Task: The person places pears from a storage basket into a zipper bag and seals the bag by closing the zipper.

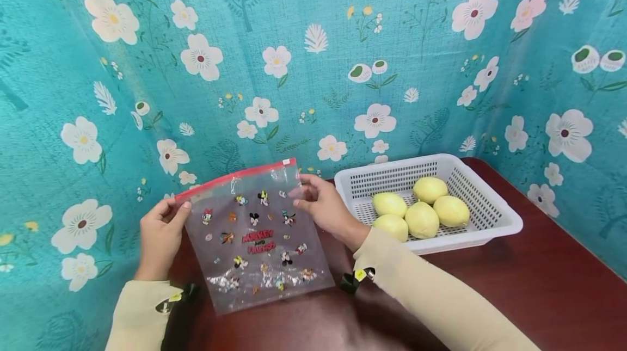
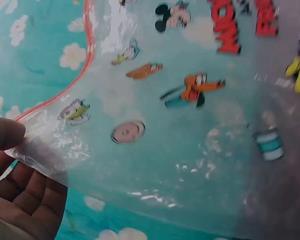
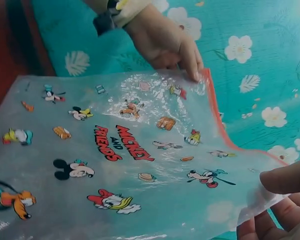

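A clear zip bag (image 1: 259, 264) with cartoon prints and a red zip strip hangs upright between both hands in the head view. My left hand (image 1: 160, 239) pinches its upper left corner between thumb and fingers, just below the strip. At the upper right edge, my right hand (image 1: 330, 209) pinches the plastic below the white slider (image 1: 287, 162). In the right wrist view the red strip (image 3: 217, 117) bows between the two hands. The left wrist view shows the left thumb (image 2: 7, 133) pressing on the bag's corner. The bag looks flat, with nothing inside.
A white slotted plastic basket (image 1: 470, 242) with several yellow lemons (image 1: 422, 220) stands on the right of the dark red table (image 1: 553, 264). Behind the table hangs a teal flowered cloth (image 1: 313, 84), which also covers both sides.
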`<state>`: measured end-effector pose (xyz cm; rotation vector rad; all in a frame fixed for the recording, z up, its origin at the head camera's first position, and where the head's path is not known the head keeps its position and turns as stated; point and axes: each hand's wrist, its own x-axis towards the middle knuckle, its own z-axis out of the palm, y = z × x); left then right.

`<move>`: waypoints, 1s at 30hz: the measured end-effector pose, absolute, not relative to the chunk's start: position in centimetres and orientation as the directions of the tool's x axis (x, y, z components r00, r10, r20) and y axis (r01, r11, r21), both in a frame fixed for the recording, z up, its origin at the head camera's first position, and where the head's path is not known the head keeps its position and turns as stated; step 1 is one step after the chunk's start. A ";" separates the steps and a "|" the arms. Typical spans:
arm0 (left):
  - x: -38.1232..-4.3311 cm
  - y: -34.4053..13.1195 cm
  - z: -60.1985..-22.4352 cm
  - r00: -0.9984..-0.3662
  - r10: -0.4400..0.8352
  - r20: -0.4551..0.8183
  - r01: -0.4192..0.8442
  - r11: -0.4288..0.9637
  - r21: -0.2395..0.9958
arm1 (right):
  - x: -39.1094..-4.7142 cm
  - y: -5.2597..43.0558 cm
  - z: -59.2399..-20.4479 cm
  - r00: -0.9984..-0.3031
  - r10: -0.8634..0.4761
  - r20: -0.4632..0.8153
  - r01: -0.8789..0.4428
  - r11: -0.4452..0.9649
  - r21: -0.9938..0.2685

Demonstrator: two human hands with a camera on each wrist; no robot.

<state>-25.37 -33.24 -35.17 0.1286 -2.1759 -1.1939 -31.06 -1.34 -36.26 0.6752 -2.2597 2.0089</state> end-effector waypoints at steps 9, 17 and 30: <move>-24.5 -32.0 -31.9 -0.688 -0.323 0.650 0.481 0.468 0.741 | -33.9 -0.1 -32.3 -0.904 -0.256 0.341 -0.378 0.108 -0.920; -22.7 -31.4 -31.5 -0.752 -0.215 0.623 0.477 0.474 0.740 | -35.7 0.7 -33.0 -0.909 -0.264 0.323 -0.335 0.000 -0.942; -20.8 -30.8 -30.4 -0.807 0.074 0.586 0.500 0.614 0.611 | -36.5 0.3 -32.9 -0.895 -0.252 0.368 -0.372 -0.031 -0.928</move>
